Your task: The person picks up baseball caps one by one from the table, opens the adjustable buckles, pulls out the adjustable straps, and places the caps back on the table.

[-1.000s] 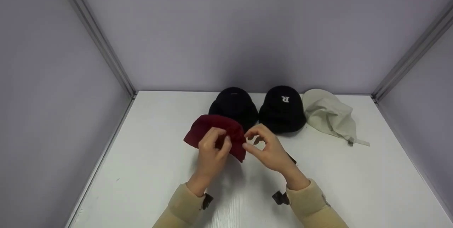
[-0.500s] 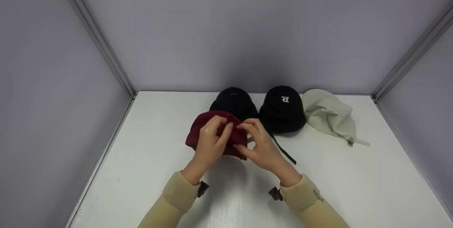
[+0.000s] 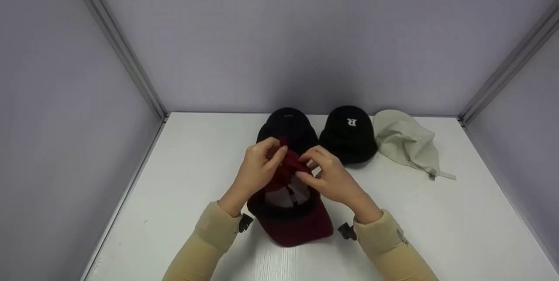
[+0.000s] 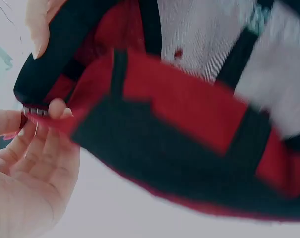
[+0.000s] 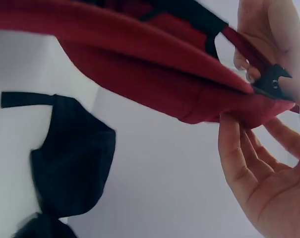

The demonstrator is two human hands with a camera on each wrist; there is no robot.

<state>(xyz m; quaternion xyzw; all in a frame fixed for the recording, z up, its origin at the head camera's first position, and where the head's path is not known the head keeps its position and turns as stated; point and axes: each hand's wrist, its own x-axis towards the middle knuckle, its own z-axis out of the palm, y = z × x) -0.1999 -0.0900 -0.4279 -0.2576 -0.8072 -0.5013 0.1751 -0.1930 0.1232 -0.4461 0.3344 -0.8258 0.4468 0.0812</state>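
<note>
A red baseball cap is held up between both hands, its brim toward the person and its dark-lined inside showing. My left hand pinches the cap's far edge between thumb and fingers. Beside it, my right hand pinches the same edge a little to the right. In the left wrist view, black inner bands cross the red lining, with left fingers at the cap's edge. The right wrist view shows a narrow strap with a small dark fastener between the hands.
Behind the red cap sit a plain black cap and a black cap with a white letter R. A crumpled cream cap lies to their right. Grey walls enclose the white table on three sides.
The red cap has turned over, so its brim now points toward the person and its inside shows. Both hands have shifted to its strap end.
</note>
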